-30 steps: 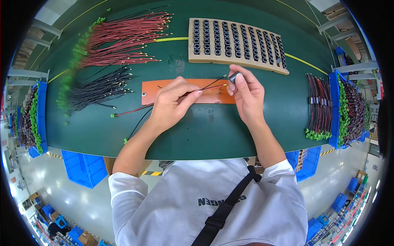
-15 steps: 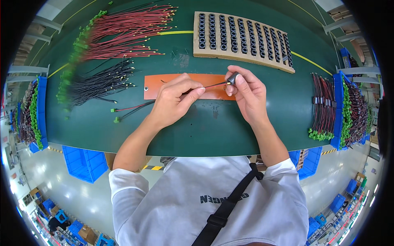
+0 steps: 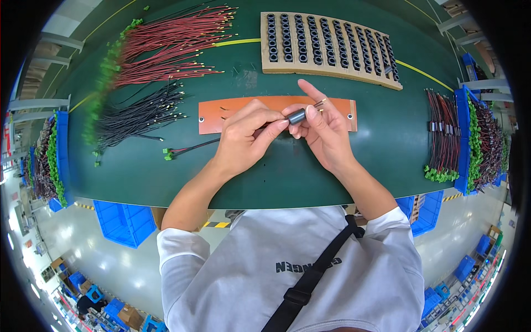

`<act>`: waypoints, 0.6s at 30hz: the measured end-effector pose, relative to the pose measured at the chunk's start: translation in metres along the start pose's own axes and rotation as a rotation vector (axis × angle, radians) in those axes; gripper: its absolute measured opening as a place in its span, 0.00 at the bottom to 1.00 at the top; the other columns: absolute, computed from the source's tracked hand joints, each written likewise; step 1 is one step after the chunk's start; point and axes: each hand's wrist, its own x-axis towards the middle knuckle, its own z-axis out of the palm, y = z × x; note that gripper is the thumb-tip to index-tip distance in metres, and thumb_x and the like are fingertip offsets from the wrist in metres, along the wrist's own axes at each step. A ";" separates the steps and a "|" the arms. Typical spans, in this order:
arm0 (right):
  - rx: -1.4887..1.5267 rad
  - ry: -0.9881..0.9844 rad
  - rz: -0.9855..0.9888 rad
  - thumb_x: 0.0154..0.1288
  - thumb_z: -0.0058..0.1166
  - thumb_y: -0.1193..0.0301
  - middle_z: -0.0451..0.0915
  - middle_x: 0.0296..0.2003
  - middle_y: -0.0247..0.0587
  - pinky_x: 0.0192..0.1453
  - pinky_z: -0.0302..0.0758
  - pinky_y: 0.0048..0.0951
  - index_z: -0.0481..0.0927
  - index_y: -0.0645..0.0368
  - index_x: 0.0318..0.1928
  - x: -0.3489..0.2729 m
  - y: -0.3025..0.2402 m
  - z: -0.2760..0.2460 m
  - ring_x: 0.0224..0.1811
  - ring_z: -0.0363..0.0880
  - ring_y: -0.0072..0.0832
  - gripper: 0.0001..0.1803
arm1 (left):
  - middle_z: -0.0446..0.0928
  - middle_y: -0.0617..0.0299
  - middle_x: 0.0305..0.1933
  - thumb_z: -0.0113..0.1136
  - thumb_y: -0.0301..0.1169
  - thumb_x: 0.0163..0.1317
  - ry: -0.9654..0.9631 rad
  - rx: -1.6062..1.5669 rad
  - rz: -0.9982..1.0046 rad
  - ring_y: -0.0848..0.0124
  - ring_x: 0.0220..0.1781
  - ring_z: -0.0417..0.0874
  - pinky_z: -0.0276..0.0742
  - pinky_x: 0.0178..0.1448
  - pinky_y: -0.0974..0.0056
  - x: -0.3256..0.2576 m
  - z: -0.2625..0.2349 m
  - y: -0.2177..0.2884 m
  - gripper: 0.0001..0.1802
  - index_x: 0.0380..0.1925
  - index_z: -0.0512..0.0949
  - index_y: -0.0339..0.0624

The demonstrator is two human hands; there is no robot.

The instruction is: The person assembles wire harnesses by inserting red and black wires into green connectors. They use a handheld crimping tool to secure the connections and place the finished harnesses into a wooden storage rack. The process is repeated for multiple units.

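Both hands are closed over an orange strip (image 3: 210,119) on the green table. My right hand (image 3: 330,138) grips a dark grey cylindrical ferrite core (image 3: 297,117) between thumb and fingers, its index finger raised. Thin wire ends (image 3: 321,103) with metal tips stick out past the core's right end. My left hand (image 3: 243,135) pinches the red and black wires (image 3: 196,146) at the core's left end, fingertips against it. The wires trail left from under that hand to small green connectors (image 3: 168,154). Inside the core, the wires are hidden.
A cardboard tray (image 3: 332,70) with rows of dark cores lies at the back. Red wires (image 3: 171,44) and black wires (image 3: 144,113) with green connectors spread at left. Bundled wires (image 3: 442,133) lie at right, beside a blue bin (image 3: 462,138); another blue bin (image 3: 61,160) stands left.
The core has moved left against my left fingertips, and wire ends now show beyond its right end. My right hand has shifted left with its index finger lifted. The view has shifted slightly.
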 end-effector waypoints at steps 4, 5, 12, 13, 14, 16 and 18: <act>-0.103 -0.004 -0.051 0.85 0.47 0.65 0.85 0.54 0.48 0.48 0.82 0.27 0.77 0.67 0.64 -0.001 0.007 -0.004 0.42 0.83 0.25 0.20 | 0.82 0.59 0.32 0.70 0.24 0.66 -0.038 0.039 -0.015 0.71 0.31 0.79 0.74 0.35 0.66 -0.001 -0.003 -0.001 0.05 0.41 0.87 0.35; -0.146 0.012 -0.068 0.85 0.47 0.65 0.85 0.54 0.48 0.48 0.82 0.27 0.78 0.68 0.62 0.000 0.000 -0.004 0.41 0.83 0.25 0.19 | 0.82 0.59 0.32 0.70 0.24 0.66 -0.059 0.048 -0.023 0.71 0.31 0.80 0.74 0.35 0.66 0.000 -0.005 -0.002 0.06 0.41 0.87 0.35; -0.013 -0.043 -0.166 0.84 0.49 0.67 0.84 0.50 0.47 0.44 0.80 0.26 0.80 0.67 0.56 0.009 -0.020 -0.015 0.38 0.81 0.24 0.15 | 0.87 0.52 0.38 0.67 0.31 0.69 -0.206 0.181 -0.078 0.53 0.37 0.89 0.82 0.42 0.56 0.006 -0.023 0.004 0.10 0.44 0.87 0.36; -0.006 -0.093 -0.090 0.84 0.49 0.67 0.84 0.50 0.46 0.44 0.80 0.27 0.80 0.67 0.56 0.006 -0.013 -0.008 0.38 0.81 0.24 0.15 | 0.87 0.52 0.37 0.67 0.31 0.69 -0.221 0.188 -0.039 0.52 0.38 0.89 0.83 0.42 0.56 0.004 -0.018 0.003 0.10 0.44 0.87 0.37; -0.183 -0.102 -0.005 0.84 0.49 0.66 0.83 0.50 0.45 0.43 0.79 0.27 0.81 0.67 0.54 0.000 -0.005 -0.004 0.36 0.79 0.24 0.15 | 0.87 0.52 0.37 0.67 0.31 0.68 -0.218 0.188 -0.020 0.53 0.38 0.89 0.83 0.43 0.56 0.002 -0.019 0.004 0.10 0.44 0.87 0.37; -0.196 -0.062 -0.020 0.85 0.47 0.64 0.83 0.49 0.45 0.42 0.79 0.27 0.81 0.68 0.53 0.000 -0.005 -0.005 0.34 0.78 0.24 0.18 | 0.87 0.53 0.36 0.68 0.31 0.68 -0.209 0.190 0.015 0.53 0.38 0.89 0.83 0.43 0.56 -0.001 -0.022 0.005 0.10 0.43 0.87 0.37; -0.092 -0.005 -0.168 0.85 0.46 0.62 0.83 0.48 0.45 0.44 0.79 0.27 0.81 0.68 0.53 0.007 -0.021 -0.019 0.34 0.77 0.23 0.20 | 0.86 0.55 0.33 0.69 0.30 0.67 -0.228 0.227 -0.086 0.57 0.34 0.86 0.81 0.40 0.57 0.000 -0.041 0.013 0.09 0.42 0.87 0.36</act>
